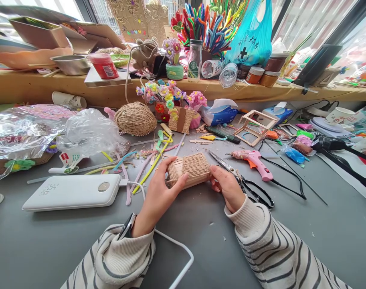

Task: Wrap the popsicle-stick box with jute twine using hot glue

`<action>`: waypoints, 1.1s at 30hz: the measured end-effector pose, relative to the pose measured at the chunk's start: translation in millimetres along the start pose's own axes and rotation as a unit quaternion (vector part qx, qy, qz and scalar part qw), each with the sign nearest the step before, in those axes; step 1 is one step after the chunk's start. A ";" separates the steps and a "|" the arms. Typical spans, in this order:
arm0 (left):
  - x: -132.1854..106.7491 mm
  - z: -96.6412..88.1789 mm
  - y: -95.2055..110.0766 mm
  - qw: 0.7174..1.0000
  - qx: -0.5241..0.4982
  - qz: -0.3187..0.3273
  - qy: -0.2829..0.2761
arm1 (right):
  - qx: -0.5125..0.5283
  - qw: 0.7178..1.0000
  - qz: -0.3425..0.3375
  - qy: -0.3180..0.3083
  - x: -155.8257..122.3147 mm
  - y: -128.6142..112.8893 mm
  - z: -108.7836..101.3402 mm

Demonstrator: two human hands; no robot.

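A small box of pale wooden sticks, partly wrapped in twine (pixel 196 167), is held over the grey table. My left hand (pixel 160 188) grips its left end, thumb on the near side and fingers around the far edge. At the right corner of the box, my right hand (pixel 226 184) is closed with thumb and fingertips against it; whether a strand of twine is pinched there too is hidden. Just beyond my right hand lie black-handled scissors (pixel 241 178). A ball of twine (pixel 135 118) rests farther back on the left.
A pink glue gun (pixel 257 162) with a black cord lies to the right. On the left sits a white power bank (pixel 73 192), its cable running under my left wrist. Pipe cleaners (pixel 152 166), a wooden stick frame (pixel 255 124) and a tissue pack (pixel 220 112) lie behind.
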State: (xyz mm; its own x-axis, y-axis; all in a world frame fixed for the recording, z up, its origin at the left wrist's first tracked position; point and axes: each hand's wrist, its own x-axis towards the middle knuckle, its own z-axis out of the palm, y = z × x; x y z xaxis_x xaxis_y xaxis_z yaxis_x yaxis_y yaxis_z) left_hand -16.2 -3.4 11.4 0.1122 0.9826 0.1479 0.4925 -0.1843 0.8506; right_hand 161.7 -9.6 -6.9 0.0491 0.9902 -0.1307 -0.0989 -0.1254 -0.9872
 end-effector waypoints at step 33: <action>-2.5 1.6 0.4 0.999 -0.042 0.006 0.003 | -0.253 0.945 -0.199 0.056 -6.4 3.9 4.1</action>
State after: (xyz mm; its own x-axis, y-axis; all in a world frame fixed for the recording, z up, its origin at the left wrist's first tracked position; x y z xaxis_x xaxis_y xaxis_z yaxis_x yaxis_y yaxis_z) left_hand -14.9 -6.0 10.5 0.1125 0.9806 0.1607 0.4163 -0.1934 0.8884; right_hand 157.0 -16.2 -9.5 0.0899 0.9560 0.2793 0.4357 0.2144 -0.8742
